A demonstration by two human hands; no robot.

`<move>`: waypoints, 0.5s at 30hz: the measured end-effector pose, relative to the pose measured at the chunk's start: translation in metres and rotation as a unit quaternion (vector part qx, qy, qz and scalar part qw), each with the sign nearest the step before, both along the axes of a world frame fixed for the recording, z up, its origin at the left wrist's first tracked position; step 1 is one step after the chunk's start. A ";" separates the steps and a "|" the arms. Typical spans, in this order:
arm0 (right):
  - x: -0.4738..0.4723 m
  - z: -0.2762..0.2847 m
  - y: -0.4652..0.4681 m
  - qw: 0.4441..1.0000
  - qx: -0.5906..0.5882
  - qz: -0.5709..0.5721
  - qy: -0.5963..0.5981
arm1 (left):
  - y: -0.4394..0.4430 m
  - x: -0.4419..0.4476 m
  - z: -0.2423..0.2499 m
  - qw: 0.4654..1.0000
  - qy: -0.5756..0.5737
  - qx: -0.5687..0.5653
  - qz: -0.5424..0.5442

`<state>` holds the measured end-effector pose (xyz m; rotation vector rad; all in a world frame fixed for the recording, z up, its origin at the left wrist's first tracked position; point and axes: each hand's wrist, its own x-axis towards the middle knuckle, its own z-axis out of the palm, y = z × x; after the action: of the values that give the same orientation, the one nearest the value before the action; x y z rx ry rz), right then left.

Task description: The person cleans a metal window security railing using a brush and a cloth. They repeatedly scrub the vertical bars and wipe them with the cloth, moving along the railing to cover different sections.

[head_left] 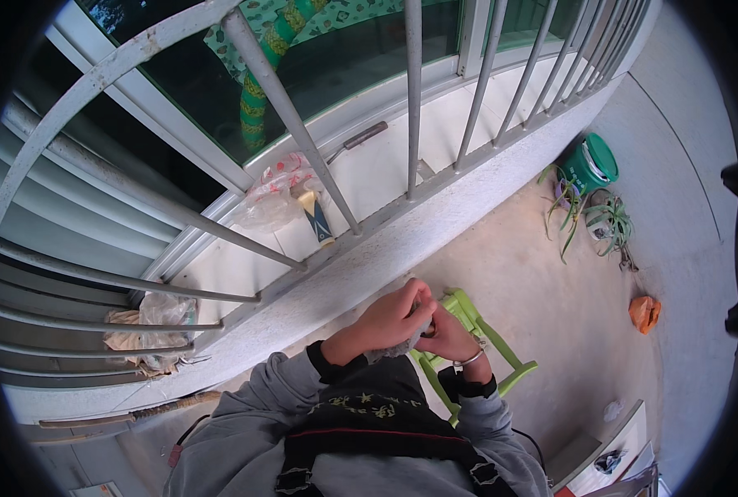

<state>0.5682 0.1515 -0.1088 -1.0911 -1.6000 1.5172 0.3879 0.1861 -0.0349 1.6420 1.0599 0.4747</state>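
My left hand [393, 314] and my right hand [449, 338] meet in front of my apron, with a crumpled grey cloth [400, 349] between them. The fingers of both hands curl round the cloth, whose upper part they hide. Its lower part hangs below my left palm. Close by my right hand, beyond and under it, is a lime-green plastic stool or chair [499, 348] on the floor. A black apron [369, 404] with writing covers my front.
Metal window bars [413, 93] rise from a white ledge [375, 180]. Behind them lie a blue-and-cream tube or box [316, 217], plastic bags [269, 202] and a dark-handled tool [365, 135]. Potted plants [605, 220], a green bucket [592, 163] and an orange bag [644, 314] stand by the wall.
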 end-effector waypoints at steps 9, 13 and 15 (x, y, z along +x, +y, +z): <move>-0.048 0.011 0.008 0.894 -0.242 -0.160 0.340 | -0.034 -0.059 -0.036 0.947 -0.245 -0.144 0.149; -0.077 0.016 0.007 0.834 -0.240 -0.138 0.477 | -0.055 -0.057 -0.036 0.962 -0.221 -0.156 0.027; -0.080 0.017 0.012 0.849 -0.248 -0.215 0.415 | -0.060 -0.064 -0.031 0.925 -0.221 -0.307 0.038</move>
<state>0.4883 0.1637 -0.0917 -0.7744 -0.3476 1.7601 0.3235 0.1263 -0.0663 0.8860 0.8165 0.4731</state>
